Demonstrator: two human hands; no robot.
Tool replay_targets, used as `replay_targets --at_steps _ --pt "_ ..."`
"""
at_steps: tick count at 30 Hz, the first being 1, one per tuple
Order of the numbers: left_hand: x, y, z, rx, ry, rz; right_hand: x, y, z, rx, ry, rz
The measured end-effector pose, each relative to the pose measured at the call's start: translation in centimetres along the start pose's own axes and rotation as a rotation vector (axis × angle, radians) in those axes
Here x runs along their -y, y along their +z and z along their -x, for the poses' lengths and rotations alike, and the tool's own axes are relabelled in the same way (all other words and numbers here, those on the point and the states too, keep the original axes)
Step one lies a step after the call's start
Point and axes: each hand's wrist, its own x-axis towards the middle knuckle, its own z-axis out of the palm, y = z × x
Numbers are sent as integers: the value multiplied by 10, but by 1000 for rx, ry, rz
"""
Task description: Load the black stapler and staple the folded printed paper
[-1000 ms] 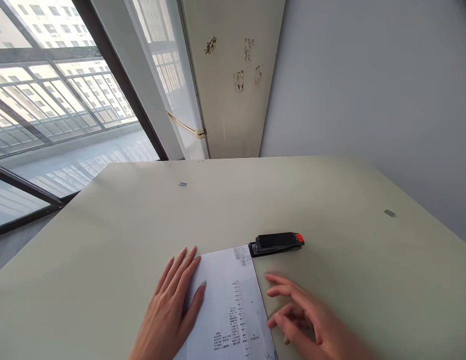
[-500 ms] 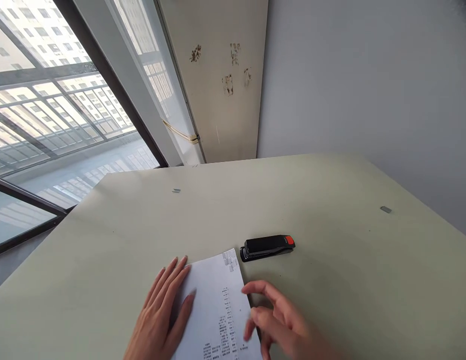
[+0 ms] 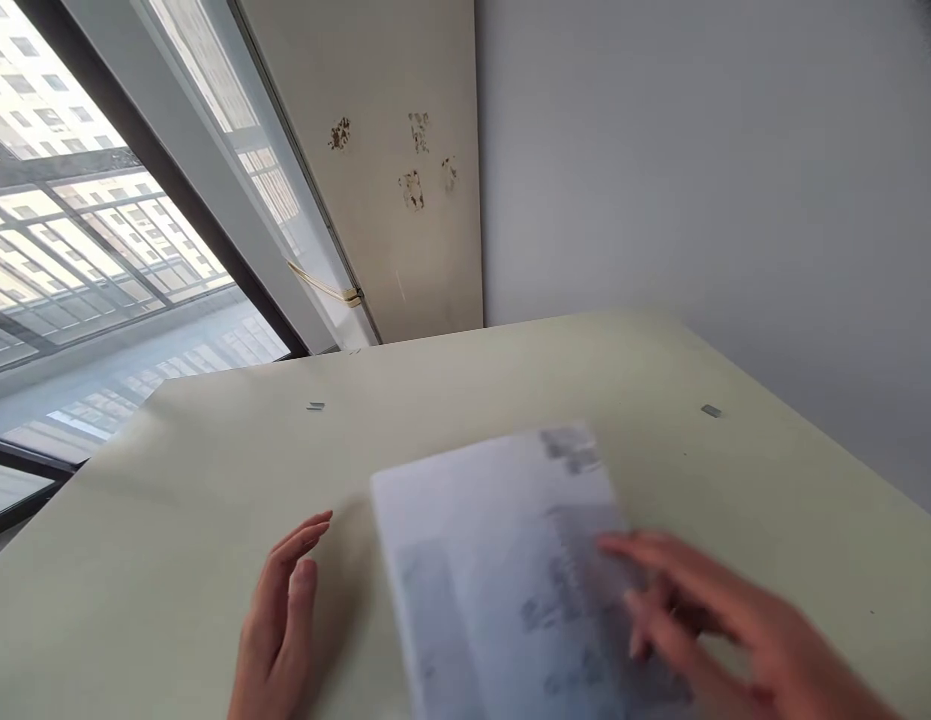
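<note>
Step looked like handling the printed paper (image 3: 487,560), sited over the tabletop (image 3: 135,560). Right hand (image 3: 742,620) was half-curled across its right side, hiding some print; blurred, couldn't tell if it gripped. Left hand (image 3: 274,625) was loosely open, empty. Next move called for firm hold. Grey strip (image 3: 711,411), slivers (image 3: 316,406) lay well apart.

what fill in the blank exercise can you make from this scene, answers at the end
The hand overlapping the paper in view is the person's ____ one.
The left hand and the paper are ____ (touching/apart).
The beige panel bears ____ (how many) dark patches.

Missing words: right; apart; four
</note>
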Motion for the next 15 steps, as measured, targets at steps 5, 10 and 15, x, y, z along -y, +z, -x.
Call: replay_targets --at_steps 5,10,15 --pt "-32 41 -27 88 140 65 -30 -80 -47 -326 113 209" --pt "-52 72 -44 226 205 82 -70 -68 -77 -367 45 362" --pt "-57 77 -53 412 306 171 -96 -35 -79 -215 -93 514"
